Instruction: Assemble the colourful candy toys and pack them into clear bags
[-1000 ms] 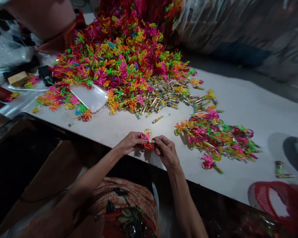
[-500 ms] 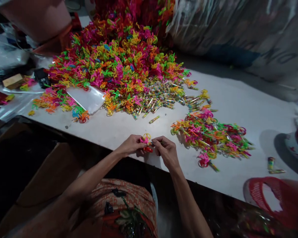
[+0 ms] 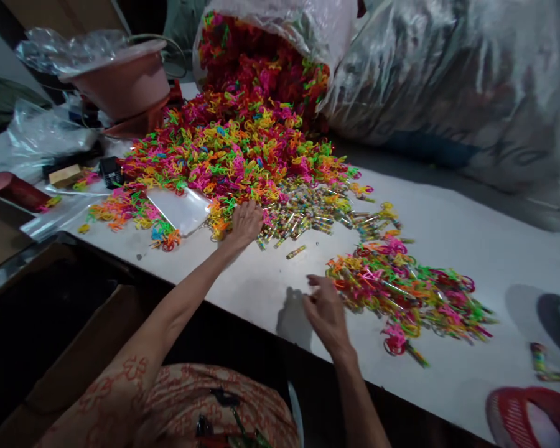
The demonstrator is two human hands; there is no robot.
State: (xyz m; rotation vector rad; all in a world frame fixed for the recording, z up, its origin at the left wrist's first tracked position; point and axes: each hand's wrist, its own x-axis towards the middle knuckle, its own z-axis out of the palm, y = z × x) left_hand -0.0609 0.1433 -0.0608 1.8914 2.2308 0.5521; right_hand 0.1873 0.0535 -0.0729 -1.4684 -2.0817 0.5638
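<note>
Near the middle of the frame, the left hand (image 3: pixel 247 222) reached into the near edge of a large heap of small pink, yellow, green and orange plastic pieces (image 3: pixel 233 146); its fingertips were hidden there, so I could not tell whether they had closed on anything. That heap filled the upper centre, below the mouth of a whitish translucent plastic sack (image 3: pixel 308 31). Just right of the left hand lay a spread of slim clear tubes with colourful contents (image 3: pixel 308 211), and a flat clear plastic bag (image 3: pixel 182 210) lay to its left. Right of centre and lower, the right hand (image 3: pixel 329 311) hung over the white tabletop (image 3: pixel 471 230), thumb and forefinger apart, beside a smaller mixed pile of coloured pieces and tubes (image 3: pixel 406 289).
</note>
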